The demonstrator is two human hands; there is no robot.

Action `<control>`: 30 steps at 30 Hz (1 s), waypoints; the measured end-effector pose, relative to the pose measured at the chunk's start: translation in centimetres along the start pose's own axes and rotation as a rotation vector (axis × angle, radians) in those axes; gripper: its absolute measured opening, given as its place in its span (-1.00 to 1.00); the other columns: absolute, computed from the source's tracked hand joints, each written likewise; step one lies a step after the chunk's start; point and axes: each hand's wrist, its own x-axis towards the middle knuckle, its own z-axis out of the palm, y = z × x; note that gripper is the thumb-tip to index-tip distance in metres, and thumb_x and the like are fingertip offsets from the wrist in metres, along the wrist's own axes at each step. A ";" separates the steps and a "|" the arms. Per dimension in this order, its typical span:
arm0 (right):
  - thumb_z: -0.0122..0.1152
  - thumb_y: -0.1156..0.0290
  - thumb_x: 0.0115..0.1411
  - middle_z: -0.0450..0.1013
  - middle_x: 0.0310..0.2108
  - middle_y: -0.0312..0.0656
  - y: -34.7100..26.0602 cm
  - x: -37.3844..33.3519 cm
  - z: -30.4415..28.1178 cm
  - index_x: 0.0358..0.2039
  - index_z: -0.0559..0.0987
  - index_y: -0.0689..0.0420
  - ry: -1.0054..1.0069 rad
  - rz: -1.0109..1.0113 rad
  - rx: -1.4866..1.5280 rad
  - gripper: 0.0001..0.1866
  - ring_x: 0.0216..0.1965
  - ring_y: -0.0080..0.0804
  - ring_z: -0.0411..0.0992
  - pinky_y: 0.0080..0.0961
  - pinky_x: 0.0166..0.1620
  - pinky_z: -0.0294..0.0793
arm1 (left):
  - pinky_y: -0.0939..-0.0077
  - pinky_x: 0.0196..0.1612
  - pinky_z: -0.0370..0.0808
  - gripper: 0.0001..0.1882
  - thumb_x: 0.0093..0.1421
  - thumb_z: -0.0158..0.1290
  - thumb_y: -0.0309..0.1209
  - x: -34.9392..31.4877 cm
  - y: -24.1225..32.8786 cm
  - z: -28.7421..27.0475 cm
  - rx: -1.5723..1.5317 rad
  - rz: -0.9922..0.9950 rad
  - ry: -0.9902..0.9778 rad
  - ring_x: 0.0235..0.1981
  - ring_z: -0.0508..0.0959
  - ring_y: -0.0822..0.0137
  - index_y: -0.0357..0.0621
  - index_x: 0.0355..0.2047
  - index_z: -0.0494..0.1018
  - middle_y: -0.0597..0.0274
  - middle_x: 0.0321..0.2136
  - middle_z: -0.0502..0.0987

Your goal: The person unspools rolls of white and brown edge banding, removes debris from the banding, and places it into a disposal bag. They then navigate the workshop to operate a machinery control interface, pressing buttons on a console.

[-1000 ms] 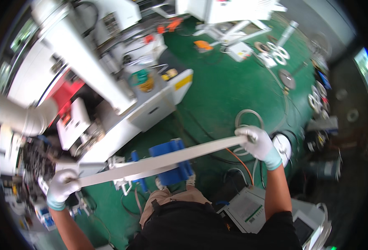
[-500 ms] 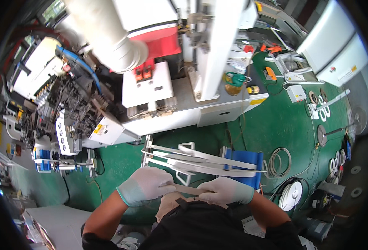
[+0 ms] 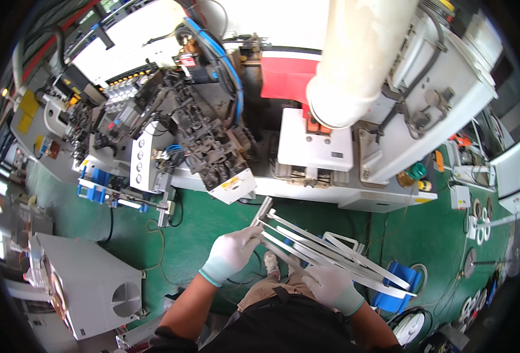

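Pale strip (image 3: pixel 284 254), one length of it, runs slantwise between the two gloved hands, low in front of the person's body. The left grip (image 3: pixel 231 253) is closed, thumb against fingers, on its upper left end; just beyond those fingertips stands a bright metal bar (image 3: pixel 262 210), and whether they touch it I cannot tell. The right grip (image 3: pixel 333 288), lower and nearer the body, has its fingers curled in and seems closed on the other end, though the back of the glove hides most of the pinch.

Ahead of the right grip, and reaching away to its right, several long white strips (image 3: pixel 342 251) lie side by side over a stand whose blue block (image 3: pixel 406 275) shows near their far ends. Beyond both grips stands the machine with its white plate (image 3: pixel 316 144); the green floor (image 3: pixel 195 220) spreads to the left grip's left.

The step in hand looks like handling one strip at both ends beside the laid-out ones. As I judge it, the next move calls for both ends to be kept firmly pinched, the strip untwisted, and its edge clear of the bar and its neighbours.
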 end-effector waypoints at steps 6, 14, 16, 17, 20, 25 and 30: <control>0.17 0.30 0.28 0.49 -0.56 -0.11 -3.0 3.5 1.4 -0.29 0.59 0.06 0.188 -0.193 0.111 -0.87 -0.53 -0.05 0.49 -0.19 -0.47 0.44 | 0.40 -0.37 0.59 -0.82 0.24 0.13 -0.46 2.9 0.6 -0.2 0.194 -0.009 0.312 -0.47 0.68 0.17 -0.20 -0.18 0.62 0.06 -0.42 0.67; 0.11 0.31 0.27 0.50 -0.48 -0.05 -2.9 8.5 1.7 -0.28 0.58 0.07 0.236 -0.064 -0.039 -0.85 -0.43 0.02 0.50 -0.11 -0.40 0.46 | 0.55 -0.22 0.55 -0.73 0.33 0.10 -0.43 5.0 -8.2 -6.9 -0.404 -0.186 0.419 -0.36 0.63 0.44 -0.34 -0.03 0.55 0.15 -0.38 0.68; 0.11 0.31 0.26 0.50 -0.46 -0.03 -3.4 10.0 1.8 -0.28 0.58 0.07 0.230 0.145 -0.020 -0.85 -0.40 0.06 0.49 -0.07 -0.38 0.45 | 0.54 -0.18 0.51 -0.69 0.43 -0.04 -0.35 5.9 -9.8 -9.7 -0.418 -0.220 0.412 -0.34 0.58 0.46 -0.33 0.00 0.52 0.20 -0.37 0.66; 0.11 0.29 0.26 0.49 -0.44 -0.02 -3.5 11.6 2.6 -0.32 0.56 0.11 0.261 0.114 -0.062 -0.82 -0.38 0.11 0.48 -0.02 -0.35 0.43 | 0.55 -0.16 0.52 -0.69 0.42 -0.02 -0.35 6.1 -12.2 -10.8 -0.455 -0.250 0.419 -0.31 0.59 0.45 -0.34 0.01 0.51 0.19 -0.34 0.66; 0.10 0.29 0.25 0.48 -0.45 -0.02 -5.2 16.9 4.9 -0.33 0.55 0.11 0.238 0.100 -0.183 -0.82 -0.38 0.12 0.48 -0.02 -0.34 0.43 | 0.57 -0.14 0.52 -0.68 0.42 -0.01 -0.36 5.4 -21.0 -13.0 -0.486 -0.331 0.410 -0.26 0.60 0.45 -0.37 0.03 0.49 0.17 -0.28 0.66; 0.12 0.31 0.20 0.50 -0.47 -0.08 -3.5 20.5 7.7 -0.33 0.57 0.04 0.180 0.256 -0.422 -0.88 -0.38 0.03 0.51 -0.04 -0.34 0.47 | 0.55 -0.12 0.50 -0.65 0.42 -0.06 -0.34 4.1 -28.5 -16.1 -0.560 -0.544 0.171 -0.21 0.61 0.42 -0.35 0.05 0.47 0.15 -0.23 0.66; 0.15 0.41 0.17 0.57 -0.43 -0.17 -4.0 18.8 8.1 -0.27 0.62 -0.02 0.240 0.126 -0.378 -0.87 -0.37 -0.09 0.56 -0.11 -0.34 0.51 | 0.53 -0.07 0.49 -0.63 0.42 -0.07 -0.30 4.1 -33.9 -17.7 -0.547 -0.625 -0.042 -0.15 0.61 0.39 -0.31 0.09 0.44 0.16 -0.19 0.65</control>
